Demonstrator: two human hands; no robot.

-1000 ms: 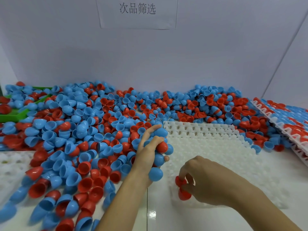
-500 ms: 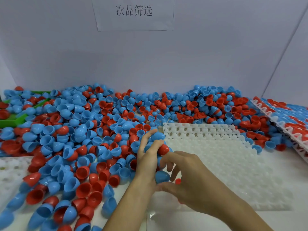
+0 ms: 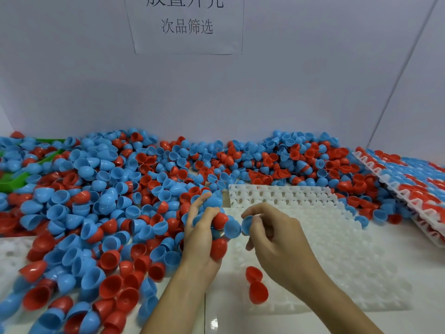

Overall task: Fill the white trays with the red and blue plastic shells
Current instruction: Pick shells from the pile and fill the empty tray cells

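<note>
- Two red shells (image 3: 255, 284) sit in the white tray (image 3: 337, 249), lower middle.
- Left hand (image 3: 202, 235) hugs a bunch of shells (image 3: 218, 221); right hand (image 3: 272, 233) pinches a blue shell (image 3: 247, 224).
- They look light, hard and slippery; pinch the rim.

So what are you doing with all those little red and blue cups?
A person is filling a white tray. The left hand grips a bunch of shells; the right hand pinches a blue shell. Two red shells already sit in the tray, beside the big pile.
</note>
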